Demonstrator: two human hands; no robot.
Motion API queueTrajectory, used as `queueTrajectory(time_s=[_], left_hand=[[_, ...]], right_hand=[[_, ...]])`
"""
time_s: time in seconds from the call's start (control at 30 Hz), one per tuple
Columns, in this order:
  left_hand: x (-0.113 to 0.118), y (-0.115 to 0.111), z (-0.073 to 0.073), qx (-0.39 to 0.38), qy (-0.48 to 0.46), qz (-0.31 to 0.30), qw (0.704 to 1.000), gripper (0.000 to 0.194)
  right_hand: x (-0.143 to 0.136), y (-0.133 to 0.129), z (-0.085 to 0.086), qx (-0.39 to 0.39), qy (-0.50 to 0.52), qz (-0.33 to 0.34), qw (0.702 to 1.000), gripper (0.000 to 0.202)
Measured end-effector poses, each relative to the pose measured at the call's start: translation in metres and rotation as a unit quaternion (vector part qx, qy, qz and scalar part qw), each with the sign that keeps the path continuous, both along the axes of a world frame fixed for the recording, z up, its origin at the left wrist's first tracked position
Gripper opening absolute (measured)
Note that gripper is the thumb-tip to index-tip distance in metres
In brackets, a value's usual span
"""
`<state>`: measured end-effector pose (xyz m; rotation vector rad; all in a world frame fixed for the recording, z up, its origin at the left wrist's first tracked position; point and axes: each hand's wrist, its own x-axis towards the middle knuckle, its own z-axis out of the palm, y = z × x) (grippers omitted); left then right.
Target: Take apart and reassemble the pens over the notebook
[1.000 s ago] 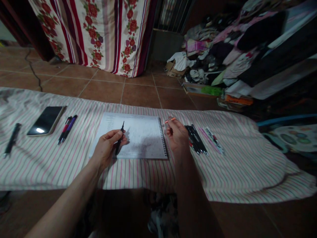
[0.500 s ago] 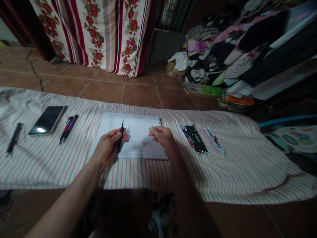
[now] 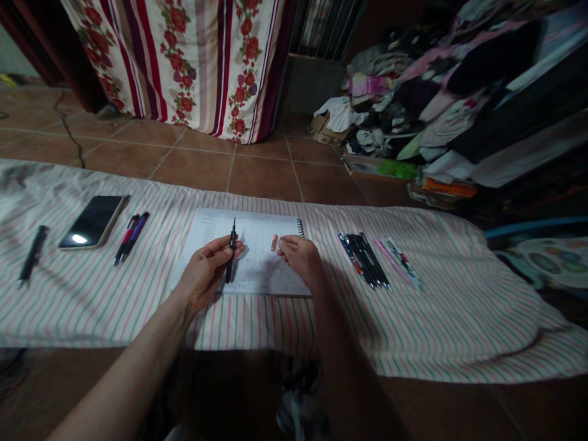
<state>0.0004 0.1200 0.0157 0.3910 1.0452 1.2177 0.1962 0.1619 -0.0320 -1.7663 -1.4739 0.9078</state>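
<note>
My left hand [image 3: 209,266] is closed around a slim black pen [image 3: 230,260], held upright with its thin point up. Beneath both hands lies a spiral notebook [image 3: 252,269] with a white printed or written page. A small orange cylinder-shaped piece [image 3: 274,242] is on the page, just left of my right hand's fingertips. My right hand [image 3: 301,257] is curled with thumb and fingers together over the page's right part; whether something small is between them is hidden.
On the striped cloth [image 3: 436,324], several black pens [image 3: 367,260] and lighter pens [image 3: 397,263] lie to the right. Leftward are a red pen [image 3: 126,239], a purple pen [image 3: 133,236], a phone [image 3: 94,222] and a dark pen [image 3: 32,257]. Clothes [image 3: 413,92] are piled behind.
The orange piece was at my right fingertips and now shows apart from them on the page. My left hand has shifted slightly right with the black pen.
</note>
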Motion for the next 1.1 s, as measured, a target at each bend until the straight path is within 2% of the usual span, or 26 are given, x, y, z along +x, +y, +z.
queueTrajectory(time_s=[0.2, 0.67, 1.1], left_hand=[[0.002, 0.0, 0.0, -0.008, 0.011, 0.0, 1.0, 0.021], [-0.002, 0.001, -0.006, -0.008, 0.019, 0.007, 1.0, 0.019], [-0.003, 0.001, -0.007, -0.011, 0.023, 0.017, 1.0, 0.015]], right_hand=[[0.0, -0.001, -0.002, 0.0, -0.041, 0.002, 0.999, 0.029], [-0.009, -0.007, 0.016, 0.042, -0.075, 0.001, 0.996, 0.023], [-0.01, -0.003, 0.01, 0.054, -0.035, 0.011, 0.998, 0.019]])
